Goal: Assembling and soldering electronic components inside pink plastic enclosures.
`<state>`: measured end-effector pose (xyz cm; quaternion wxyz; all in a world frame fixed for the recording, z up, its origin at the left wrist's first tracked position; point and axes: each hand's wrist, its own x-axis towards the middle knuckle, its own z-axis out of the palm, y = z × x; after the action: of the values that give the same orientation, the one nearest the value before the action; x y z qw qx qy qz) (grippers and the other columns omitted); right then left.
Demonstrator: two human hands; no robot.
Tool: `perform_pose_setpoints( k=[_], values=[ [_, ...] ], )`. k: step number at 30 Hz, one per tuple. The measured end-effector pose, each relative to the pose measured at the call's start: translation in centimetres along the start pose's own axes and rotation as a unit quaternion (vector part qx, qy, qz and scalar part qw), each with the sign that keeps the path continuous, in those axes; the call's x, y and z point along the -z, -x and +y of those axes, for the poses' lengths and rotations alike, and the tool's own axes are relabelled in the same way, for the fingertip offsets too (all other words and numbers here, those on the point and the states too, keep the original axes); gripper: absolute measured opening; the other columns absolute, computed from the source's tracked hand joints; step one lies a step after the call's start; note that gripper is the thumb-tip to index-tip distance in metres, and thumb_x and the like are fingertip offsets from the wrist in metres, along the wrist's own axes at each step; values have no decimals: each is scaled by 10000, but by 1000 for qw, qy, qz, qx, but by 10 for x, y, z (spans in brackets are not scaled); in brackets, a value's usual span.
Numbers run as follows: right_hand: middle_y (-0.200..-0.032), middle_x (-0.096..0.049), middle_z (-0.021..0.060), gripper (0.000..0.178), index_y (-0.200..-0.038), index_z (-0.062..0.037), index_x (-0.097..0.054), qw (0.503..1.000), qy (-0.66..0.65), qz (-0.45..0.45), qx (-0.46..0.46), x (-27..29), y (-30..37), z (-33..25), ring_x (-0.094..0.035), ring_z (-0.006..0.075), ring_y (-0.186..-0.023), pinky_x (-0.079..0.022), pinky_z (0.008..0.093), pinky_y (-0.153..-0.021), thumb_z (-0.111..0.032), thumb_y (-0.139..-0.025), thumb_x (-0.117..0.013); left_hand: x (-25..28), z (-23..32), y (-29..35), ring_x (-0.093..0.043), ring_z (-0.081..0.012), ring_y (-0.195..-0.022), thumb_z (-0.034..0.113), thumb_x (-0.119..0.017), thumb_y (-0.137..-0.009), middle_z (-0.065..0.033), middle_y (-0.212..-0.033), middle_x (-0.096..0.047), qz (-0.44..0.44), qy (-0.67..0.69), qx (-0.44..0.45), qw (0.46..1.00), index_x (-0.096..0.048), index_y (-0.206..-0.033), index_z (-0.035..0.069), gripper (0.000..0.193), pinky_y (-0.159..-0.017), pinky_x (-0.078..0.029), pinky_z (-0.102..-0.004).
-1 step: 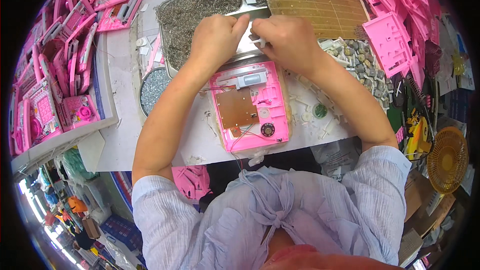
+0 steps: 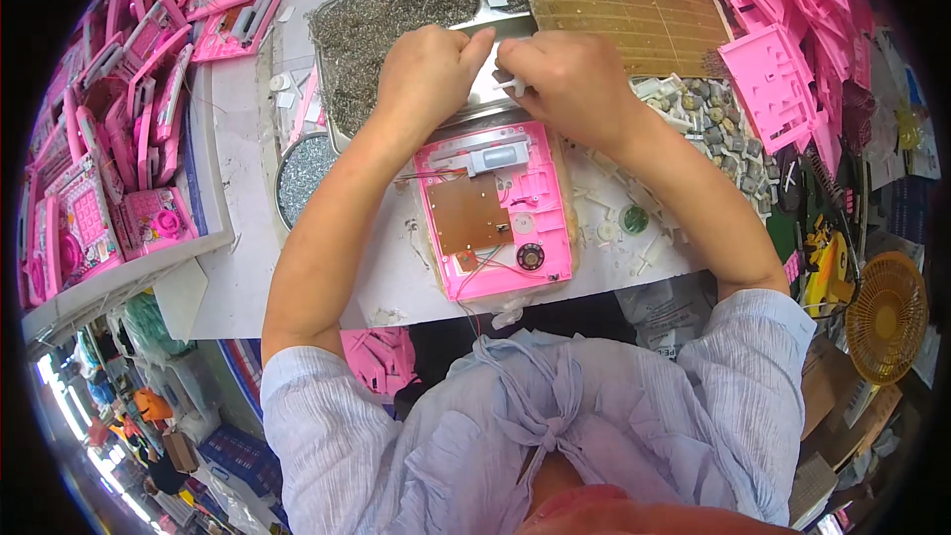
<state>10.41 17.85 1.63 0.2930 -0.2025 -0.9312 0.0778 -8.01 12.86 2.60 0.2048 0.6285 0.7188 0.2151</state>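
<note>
Both of my hands are close together over a metal tray (image 2: 485, 89) heaped with tiny metal pieces that look like springs. My left hand (image 2: 424, 79) is curled closed, and whatever its fingertips grip is hidden. In my right hand (image 2: 575, 79), also closed, a small white plastic part (image 2: 513, 86) pokes out between the fingers. Nearer to me on the table lies an opened pink toy casing (image 2: 545, 188). Inside it are a brown circuit board (image 2: 468, 213), a grey-and-white module (image 2: 497, 159), thin wires and a small round black speaker (image 2: 531, 257).
A round tin of small silvery pieces (image 2: 305, 178) stands left of the casing. White and grey plastic parts (image 2: 708, 129) are piled at right, beside a tan board (image 2: 624, 15). A white bin (image 2: 129, 282) of pink toys is at left; pink shells (image 2: 773, 79) stack at far right.
The white part in my right hand has tilted slightly, and the fingers of both hands have shifted a little. The pink casing stays in place.
</note>
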Motion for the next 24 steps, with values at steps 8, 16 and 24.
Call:
perform_pose_setpoints(
  k=[8, 16, 24],
  values=[
    [-716, -619, -6, 235, -1064, -35, -731, 872, -394, -21, -291, 11, -3, 8, -548, 90, -645, -416, 257, -565, -205, -906, -768, 7, 1, 18, -719, -245, -843, 316, -625, -987, -141, -941, -740, -86, 347, 58, 932, -704, -1085, -38, 376, -750, -569, -357],
    [-793, -604, -34, 231, -1113, -28, -677, 653, -647, -11, -394, 8, 3, -1, -407, 26, -571, -300, 213, -506, -189, -956, -729, 3, 7, 40, -637, -94, -793, 116, -692, -952, -41, -943, -691, -109, 488, 76, 863, -655, -1176, -32, 271, -689, -526, -236],
    [-841, -627, -26, 198, -1119, -38, -674, 719, -605, -8, -344, 9, 3, 1, -424, 24, -585, -315, 203, -522, -155, -963, -707, 8, 5, 42, -517, -87, -623, 229, -560, -1043, -19, -776, -648, -85, 573, 128, 805, -682, -1077, -14, 274, -558, -416, -236]
  ],
)
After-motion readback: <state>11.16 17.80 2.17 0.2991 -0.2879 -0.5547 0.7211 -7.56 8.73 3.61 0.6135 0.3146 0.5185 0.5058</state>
